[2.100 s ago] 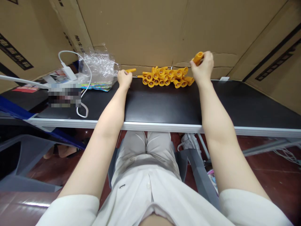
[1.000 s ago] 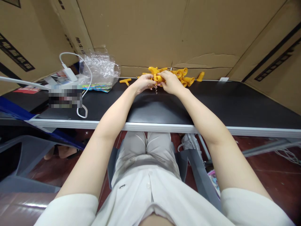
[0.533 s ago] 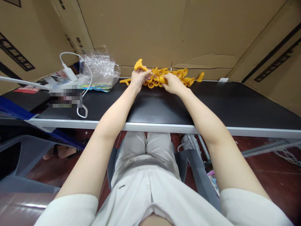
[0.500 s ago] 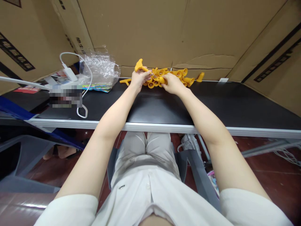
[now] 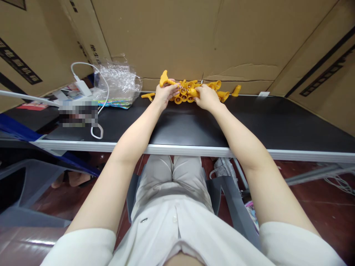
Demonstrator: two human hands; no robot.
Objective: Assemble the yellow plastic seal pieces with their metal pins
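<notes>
Barely shifted since half a second ago, left hand [image 5: 164, 94] clamps an orange T-handle [image 5: 164, 78], right hand [image 5: 205, 98] grips an orange tube [image 5: 193, 92]; a nudge could scatter the orange pile [image 5: 194, 90].

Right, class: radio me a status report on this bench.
Left hand grips yellow handle. Right hand on yellow pile. Nothing blocking.

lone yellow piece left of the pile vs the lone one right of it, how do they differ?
The left loose piece is T-shaped and lies flat on the table; the right loose piece is a stubby sleeve standing tilted by the cardboard wall. Both are yellow plastic, untouched, apart from the pile.
</notes>
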